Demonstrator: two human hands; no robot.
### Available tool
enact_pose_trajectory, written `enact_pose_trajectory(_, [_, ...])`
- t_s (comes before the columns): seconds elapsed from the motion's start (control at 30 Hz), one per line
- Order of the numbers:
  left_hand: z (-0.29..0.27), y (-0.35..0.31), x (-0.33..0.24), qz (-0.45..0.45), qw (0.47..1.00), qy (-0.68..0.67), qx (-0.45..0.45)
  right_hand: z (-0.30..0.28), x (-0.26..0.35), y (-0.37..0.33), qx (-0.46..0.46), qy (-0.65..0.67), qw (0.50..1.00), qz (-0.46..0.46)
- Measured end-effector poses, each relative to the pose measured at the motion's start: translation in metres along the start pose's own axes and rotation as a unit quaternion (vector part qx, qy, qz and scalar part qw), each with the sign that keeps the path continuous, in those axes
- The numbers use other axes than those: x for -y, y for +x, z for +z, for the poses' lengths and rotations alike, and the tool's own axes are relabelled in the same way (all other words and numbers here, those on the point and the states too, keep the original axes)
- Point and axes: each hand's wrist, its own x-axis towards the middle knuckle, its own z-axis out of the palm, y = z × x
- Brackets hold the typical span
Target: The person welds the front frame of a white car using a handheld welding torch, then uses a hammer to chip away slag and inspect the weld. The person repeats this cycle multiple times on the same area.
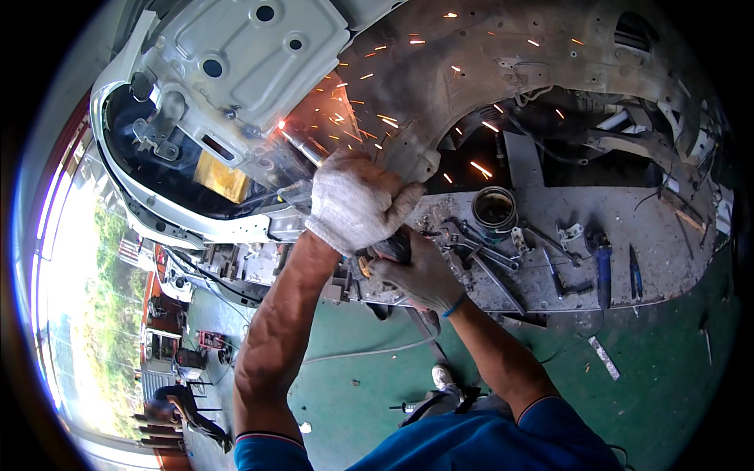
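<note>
A slim-armed power tool that looks like a belt sander (303, 148) meets the grey car body panel (259, 94), and a bright glow marks the contact at its tip. Sparks fly off to the right from there. My left hand (357, 200), in a pale work glove, is closed round the front of the tool and hides much of it. Closer to me, my right hand (424, 275), also gloved, is wrapped about the tool's dark rear body. Behind the tip, a brownish bare-metal section (408, 78) joins the panel.
On the grey workbench (628, 267) lie wrenches (496, 281), a blue angle grinder (602, 271), pliers (635, 273) and a round tin (494, 209). A grey hose (377, 352) trails over the green floor. Another person (184, 412) is at the lower left.
</note>
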Motion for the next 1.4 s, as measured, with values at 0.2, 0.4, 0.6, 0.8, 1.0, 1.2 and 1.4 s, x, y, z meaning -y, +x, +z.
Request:
enact_pose_trajectory(0.2, [0.008, -0.001, -0.006, 0.014, 0.999, -0.033, 0.002, 0.002, -0.022, -0.007, -0.025, 0.005, 0.999, -0.02])
enact_pose_trajectory(0.4, [0.003, -0.002, -0.004, 0.015, 1.0, -0.01, -0.006, 0.002, -0.009, -0.004, -0.009, -0.019, 1.0, -0.009])
enact_pose_trajectory(0.6, [0.001, 0.001, -0.001, 0.022, 1.0, 0.0, -0.011, 0.003, -0.002, -0.003, -0.028, 0.007, 0.999, -0.046])
enact_pose_trajectory(0.8, [0.001, 0.0, 0.001, 0.007, 1.0, -0.008, -0.016, 0.003, -0.01, 0.002, -0.014, -0.019, 0.999, -0.03])
enact_pose_trajectory(1.0, [-0.002, 0.0, -0.001, 0.013, 1.0, -0.002, -0.028, 0.004, -0.01, 0.002, 0.0, -0.006, 1.0, -0.029])
enact_pose_trajectory(1.2, [-0.002, 0.0, -0.002, 0.002, 1.0, -0.008, -0.013, 0.004, -0.002, 0.0, -0.012, -0.023, 1.0, 0.002])
enact_pose_trajectory(1.4, [-0.004, -0.002, -0.008, 0.0, 1.0, -0.011, 0.013, 0.004, -0.013, -0.005, -0.006, 0.022, 1.0, -0.004])
